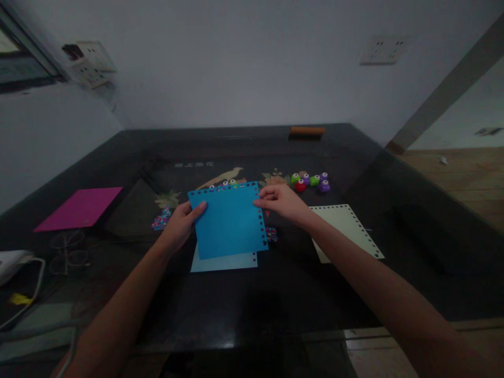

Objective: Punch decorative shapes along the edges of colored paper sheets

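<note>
A blue square sheet of paper with punched shapes along its top and right edges is raised over the table. My left hand grips its left edge, thumb on the front face. At the upper right edge my right hand pinches the same sheet. Beneath it lies a pale blue sheet, mostly covered. To the right, partly behind my right forearm, a cream sheet with punched edges lies flat. Small multicoloured pieces sit left of my left hand, and more speckled pieces show beside the blue sheet.
Several colourful craft punches with eye shapes stand behind my right hand. A magenta sheet lies at the left, near clear glasses. A white device with a cable is at the left edge. An orange-brown roll lies at the back.
</note>
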`<state>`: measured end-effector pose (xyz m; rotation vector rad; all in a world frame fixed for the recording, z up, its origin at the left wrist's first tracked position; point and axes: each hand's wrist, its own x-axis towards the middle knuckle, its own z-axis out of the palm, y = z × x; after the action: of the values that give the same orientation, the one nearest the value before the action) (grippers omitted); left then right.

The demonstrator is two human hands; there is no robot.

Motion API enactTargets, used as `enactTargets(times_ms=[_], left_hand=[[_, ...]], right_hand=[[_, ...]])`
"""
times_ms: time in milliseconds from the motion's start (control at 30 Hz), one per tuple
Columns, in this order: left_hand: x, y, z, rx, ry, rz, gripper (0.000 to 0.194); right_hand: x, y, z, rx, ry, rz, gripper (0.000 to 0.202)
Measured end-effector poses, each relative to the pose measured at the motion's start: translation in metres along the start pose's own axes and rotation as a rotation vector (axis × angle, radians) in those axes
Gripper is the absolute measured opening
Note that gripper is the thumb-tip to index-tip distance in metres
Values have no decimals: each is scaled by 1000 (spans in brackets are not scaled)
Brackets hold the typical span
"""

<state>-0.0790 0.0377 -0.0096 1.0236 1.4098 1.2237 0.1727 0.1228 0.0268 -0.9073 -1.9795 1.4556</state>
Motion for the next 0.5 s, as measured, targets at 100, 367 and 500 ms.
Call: enactTargets(times_ms=[100,367,500], left_hand=[[-6,-4,3,56,-144,-97,49],[-21,-1,11,227,-315,-186,69],[-20,-1,11,251,-323,-169,68]], right_hand=[[0,-3,-9,0,29,-16,16],[-1,-5,-24,-7,5,-49,16],[-1,-6,-25,-23,-8,-36,15]])
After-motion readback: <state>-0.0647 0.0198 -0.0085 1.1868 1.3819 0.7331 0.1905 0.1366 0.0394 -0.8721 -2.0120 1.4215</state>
